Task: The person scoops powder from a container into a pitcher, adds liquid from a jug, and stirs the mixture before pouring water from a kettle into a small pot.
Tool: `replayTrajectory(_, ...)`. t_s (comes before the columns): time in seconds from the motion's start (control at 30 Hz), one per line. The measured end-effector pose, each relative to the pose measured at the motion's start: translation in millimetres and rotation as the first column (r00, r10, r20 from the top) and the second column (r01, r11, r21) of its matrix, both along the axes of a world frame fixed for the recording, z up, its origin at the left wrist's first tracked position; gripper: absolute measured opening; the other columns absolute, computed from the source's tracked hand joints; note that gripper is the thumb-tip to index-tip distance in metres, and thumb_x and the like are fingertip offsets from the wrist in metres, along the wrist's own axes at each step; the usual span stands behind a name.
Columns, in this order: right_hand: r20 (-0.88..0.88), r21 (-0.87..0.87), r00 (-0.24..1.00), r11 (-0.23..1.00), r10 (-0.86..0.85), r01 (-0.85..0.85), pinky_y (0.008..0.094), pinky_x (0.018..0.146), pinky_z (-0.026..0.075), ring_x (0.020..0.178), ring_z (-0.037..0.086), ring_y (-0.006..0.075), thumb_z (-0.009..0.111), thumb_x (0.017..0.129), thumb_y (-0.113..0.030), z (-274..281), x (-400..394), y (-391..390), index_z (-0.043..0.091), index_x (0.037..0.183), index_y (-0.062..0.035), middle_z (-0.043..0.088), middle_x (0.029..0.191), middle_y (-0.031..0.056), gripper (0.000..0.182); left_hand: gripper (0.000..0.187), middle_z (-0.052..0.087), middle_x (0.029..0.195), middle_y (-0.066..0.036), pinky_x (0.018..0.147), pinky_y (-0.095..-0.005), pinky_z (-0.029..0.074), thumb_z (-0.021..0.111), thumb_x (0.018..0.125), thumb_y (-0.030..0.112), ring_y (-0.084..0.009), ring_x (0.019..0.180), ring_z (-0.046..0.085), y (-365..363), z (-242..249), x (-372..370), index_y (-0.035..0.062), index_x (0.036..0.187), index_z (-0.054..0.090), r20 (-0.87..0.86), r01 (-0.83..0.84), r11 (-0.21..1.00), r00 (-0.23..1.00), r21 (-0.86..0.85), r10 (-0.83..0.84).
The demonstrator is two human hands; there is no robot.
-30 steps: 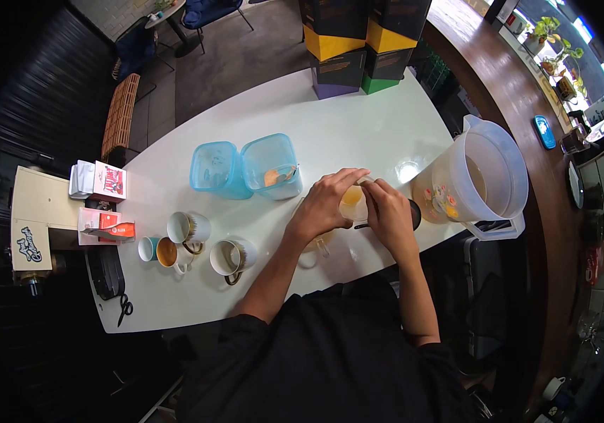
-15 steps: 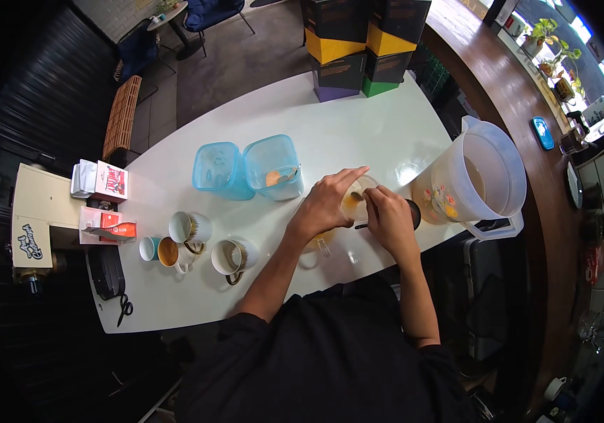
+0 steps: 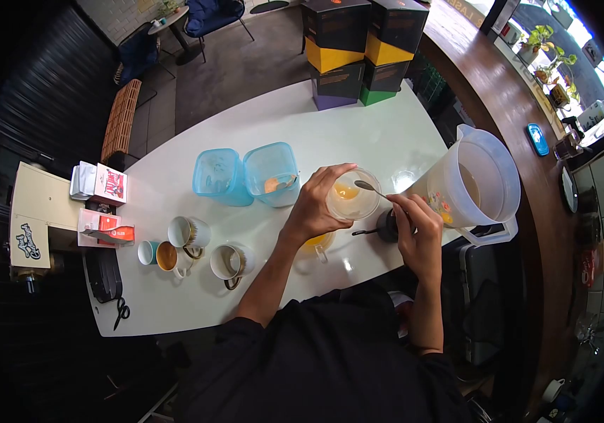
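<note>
My left hand (image 3: 316, 204) is closed around a clear plastic cup (image 3: 353, 206), tilted so its mouth faces me, with some yellow stuff inside. My right hand (image 3: 420, 229) grips a metal spoon (image 3: 368, 186), whose bowl is over the cup's rim. Below the left hand, partly hidden, a clear mug (image 3: 322, 248) with orange-yellow liquid stands on the white table (image 3: 168, 307). A dark round object (image 3: 387, 227) sits behind the right hand, mostly covered by it; I cannot make out what it is.
Two blue plastic containers (image 3: 217, 182) stand beyond my left hand. Several cups, including a white mug (image 3: 229, 264), are at the left. A large pitcher (image 3: 450, 190) stands at the right. Stacked boxes (image 3: 341, 81) are at the far edge, scissors (image 3: 121, 310) at the left edge.
The spoon has come up out of the cup as my right hand moved right and down. The cup's mouth now shows more openly in my left hand.
</note>
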State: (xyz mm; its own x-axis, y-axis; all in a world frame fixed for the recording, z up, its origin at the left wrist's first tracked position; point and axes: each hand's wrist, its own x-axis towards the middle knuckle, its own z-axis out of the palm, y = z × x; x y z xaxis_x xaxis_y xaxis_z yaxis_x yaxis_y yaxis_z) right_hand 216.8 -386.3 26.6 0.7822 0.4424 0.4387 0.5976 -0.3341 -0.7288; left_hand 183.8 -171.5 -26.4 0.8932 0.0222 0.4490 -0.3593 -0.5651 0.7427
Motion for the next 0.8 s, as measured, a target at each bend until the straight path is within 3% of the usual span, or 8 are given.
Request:
replayTrajectory(0.17, 0.110, 0.069, 0.994, 0.997, 0.016, -0.024, 0.0329, 0.057, 0.045, 0.059, 0.056, 0.0214, 0.063, 0.087, 0.007, 9, -7, -5, 0.069, 0.107, 0.0018, 0.059, 0.076, 0.0109, 0.021, 0.095, 0.063, 0.128, -0.011, 0.104, -0.0425, 0.048, 0.088, 0.045, 0.006, -0.0317, 0.120, 0.058, -3, 5, 2, 0.0076, 0.134, 0.055, 0.122, -0.003, 1.000, 0.993, -0.028, 0.006)
replayTrajectory(0.37, 0.172, 0.074, 0.984, 0.995, 0.048, -0.061, 0.0336, 0.058, 0.046, 0.064, 0.059, 0.0242, 0.064, 0.084, 0.009, 19, -13, -6, 0.068, 0.107, 0.0021, 0.061, 0.078, 0.0124, 0.024, 0.098, 0.064, 0.129, -0.011, 0.109, -0.0486, 0.043, 0.094, 0.045, 0.014, -0.0340, 0.120, 0.057, -10, 6, 7, 0.0042, 0.133, 0.054, 0.336, 0.046, 0.991, 0.942, -0.124, -0.002)
replayTrajectory(0.43, 0.272, 0.064, 0.960, 0.995, 0.061, -0.081, 0.0339, 0.059, 0.048, 0.068, 0.061, 0.0253, 0.065, 0.083, 0.009, 14, -12, -4, 0.068, 0.106, 0.0021, 0.061, 0.079, 0.0132, 0.025, 0.098, 0.064, 0.129, -0.014, 0.113, -0.0501, 0.040, 0.096, 0.047, 0.019, -0.0325, 0.121, 0.059, -12, 4, 7, 0.0022, 0.133, 0.053, 0.370, 0.133, 0.963, 0.928, -0.234, -0.039)
replayTrajectory(0.6, 0.256, 0.088, 0.966, 0.995, 0.032, -0.056, 0.0381, 0.073, 0.057, 0.085, 0.068, 0.0317, 0.070, 0.076, 0.015, 12, -23, 0, 0.069, 0.104, 0.0004, 0.059, 0.111, 0.0188, 0.032, 0.098, 0.063, 0.127, -0.017, 0.114, -0.0501, 0.040, 0.097, 0.050, 0.021, -0.0307, 0.121, 0.061, -23, 10, 1, 0.0006, 0.134, 0.053, 0.448, 0.198, 0.936, 0.893, -0.291, -0.049)
replayTrajectory(0.8, 0.220, 0.144, 0.973, 0.984, 0.070, -0.103, 0.0382, 0.075, 0.059, 0.098, 0.070, 0.0363, 0.069, 0.079, 0.013, 14, -30, 3, 0.068, 0.103, 0.0023, 0.063, 0.118, 0.0244, 0.026, 0.106, 0.063, 0.126, -0.019, 0.105, -0.0448, 0.049, 0.099, 0.049, 0.022, -0.0297, 0.119, 0.063, -24, 12, -21, -0.0014, 0.139, 0.050, 0.371, 0.248, 0.896, 0.923, -0.367, -0.103)
